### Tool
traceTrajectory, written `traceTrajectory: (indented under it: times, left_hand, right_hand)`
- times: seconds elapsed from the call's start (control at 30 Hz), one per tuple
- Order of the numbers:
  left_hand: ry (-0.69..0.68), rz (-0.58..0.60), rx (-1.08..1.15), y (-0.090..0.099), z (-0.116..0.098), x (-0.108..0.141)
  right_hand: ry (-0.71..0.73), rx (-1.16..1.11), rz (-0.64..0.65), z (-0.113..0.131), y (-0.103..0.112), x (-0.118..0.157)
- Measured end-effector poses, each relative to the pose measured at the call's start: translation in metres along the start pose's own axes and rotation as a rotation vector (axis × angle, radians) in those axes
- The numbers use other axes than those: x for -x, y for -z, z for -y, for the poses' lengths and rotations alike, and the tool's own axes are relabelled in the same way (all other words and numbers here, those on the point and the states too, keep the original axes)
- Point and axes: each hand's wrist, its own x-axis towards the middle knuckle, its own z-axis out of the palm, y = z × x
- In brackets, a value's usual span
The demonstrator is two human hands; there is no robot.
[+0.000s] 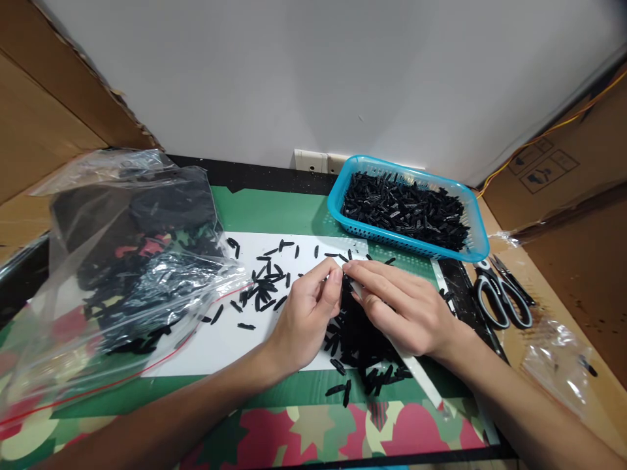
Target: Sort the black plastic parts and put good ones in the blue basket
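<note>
My left hand [313,313] is closed in a pinch, thumb against forefinger. What sits between those fingertips is too small to make out. The fingertips of my right hand [406,303] meet it, and that hand is closed around a long narrow white strip [421,382], whose lower end sticks out toward the table's front edge. Beneath both hands lies a dark heap of short black strips [362,333]. More black pieces [264,287] are scattered to the left on a white sheet [220,352].
A blue plastic basket [409,251] full of black pieces stands at the back right. Scissors [502,297] lie on cardboard at the right, near a small clear bag [558,362]. A large zip bag [142,274] with black pieces covers the left side. Cardboard boxes [563,170] flank the table.
</note>
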Motion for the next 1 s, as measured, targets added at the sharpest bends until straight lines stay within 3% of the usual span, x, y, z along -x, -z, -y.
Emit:
traceTrajectory:
  times: [0.13,0.3,0.43,0.53,0.7,0.83,1.0]
  left_hand:
    - [0.024,0.0,0.034,-0.001,0.0,-0.002]
    - [0.025,0.025,0.056,0.002,0.005,-0.002]
    - [0.029,0.071,0.072,0.002,0.006,0.0]
    - [0.031,0.049,0.054,0.001,0.005,0.001]
    - [0.022,0.001,0.032,0.0,0.004,0.002]
    - [0.019,-0.02,0.025,0.0,0.005,0.004]
    - [0.011,-0.049,0.046,-0.001,0.005,0.004]
  right_hand:
    - [-0.026,0.018,0.015,0.005,-0.004,0.0]
    - [-0.014,0.198,0.047,0.011,-0.006,-0.002]
    - [-0.118,0.264,0.008,0.005,-0.003,0.0]
    - [-0.264,0.149,-0.063,-0.002,-0.002,0.005]
    - [-0.525,-0.26,-0.231,-0.002,-0.005,0.009]
    - [-0.587,-0.449,-0.302,0.006,-0.003,0.007]
    - [-0.675,-0.493,-0.275,0.013,0.002,0.0]
